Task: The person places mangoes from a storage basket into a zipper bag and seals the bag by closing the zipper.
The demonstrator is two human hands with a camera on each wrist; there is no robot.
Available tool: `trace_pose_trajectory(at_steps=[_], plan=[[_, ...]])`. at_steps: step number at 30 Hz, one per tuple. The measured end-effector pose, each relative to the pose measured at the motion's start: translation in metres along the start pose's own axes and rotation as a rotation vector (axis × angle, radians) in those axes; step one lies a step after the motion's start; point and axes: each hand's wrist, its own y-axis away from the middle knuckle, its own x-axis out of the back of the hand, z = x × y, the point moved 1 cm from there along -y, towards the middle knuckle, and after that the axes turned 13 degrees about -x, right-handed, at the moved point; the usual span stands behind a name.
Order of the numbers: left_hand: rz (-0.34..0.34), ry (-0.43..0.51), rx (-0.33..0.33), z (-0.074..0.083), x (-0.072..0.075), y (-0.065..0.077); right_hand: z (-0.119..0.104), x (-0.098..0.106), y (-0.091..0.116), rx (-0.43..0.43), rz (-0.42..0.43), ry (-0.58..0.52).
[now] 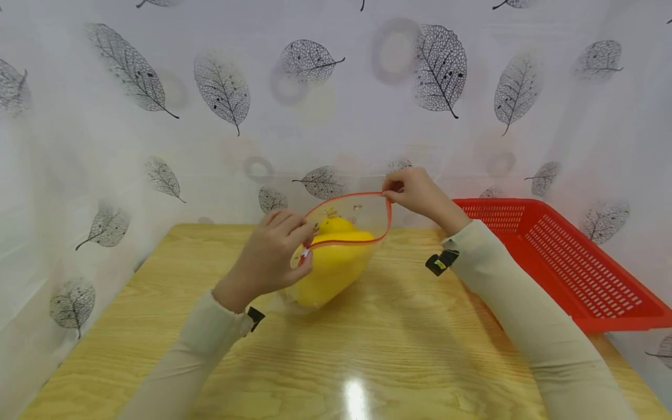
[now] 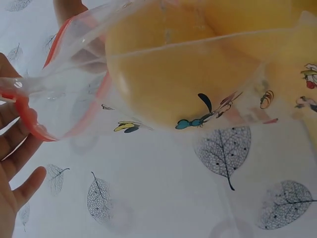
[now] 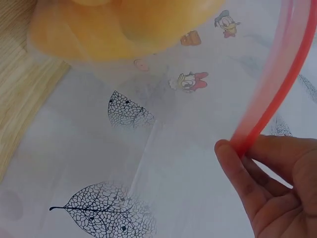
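A clear plastic zip bag (image 1: pixel 346 204) with a red zip rim and printed cartoon figures is held up above the table, its mouth spread apart. Inside lie smooth, rounded yellow objects (image 1: pixel 331 265); their kind is hard to tell through the film. My left hand (image 1: pixel 270 254) grips the bag's near left corner, by a small white-and-red slider. In the left wrist view, red rim crosses the fingers of that hand (image 2: pixel 17 144). My right hand (image 1: pixel 420 195) pinches the rim's far right corner between thumb and fingertips, seen closely in the right wrist view (image 3: pixel 277 183).
A red plastic basket (image 1: pixel 551 321) with slotted walls stands at the right, beside my right forearm. The wooden table (image 1: pixel 336 361) extends beneath both arms. Behind it hangs a white curtain (image 1: pixel 336 134) printed with leaves.
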Motion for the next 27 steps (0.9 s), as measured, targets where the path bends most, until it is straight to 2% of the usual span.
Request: trace_pose_trajectory(at_steps=[5,10,18,20,23,27], plan=[[0.031,-0.063,-0.005,0.002,0.001,-0.001,0.003,0.002,0.006,0.121,-0.004,0.006],[0.038,-0.149,-0.007,0.004,0.001,-0.002,0.005,-0.001,0.009,0.296,-0.01,0.1],[0.015,-0.199,0.041,0.004,0.001,-0.002,0.005,-0.008,0.011,0.599,0.222,0.394],[0.014,-0.201,0.05,0.004,0.001,-0.001,0.005,-0.008,0.011,0.639,0.28,0.482],[0.01,-0.207,0.055,0.003,0.001,-0.001,0.005,-0.009,0.012,0.654,0.344,0.593],[0.008,-0.207,0.068,-0.001,0.005,-0.001,0.003,-0.006,0.014,0.646,0.398,0.652]])
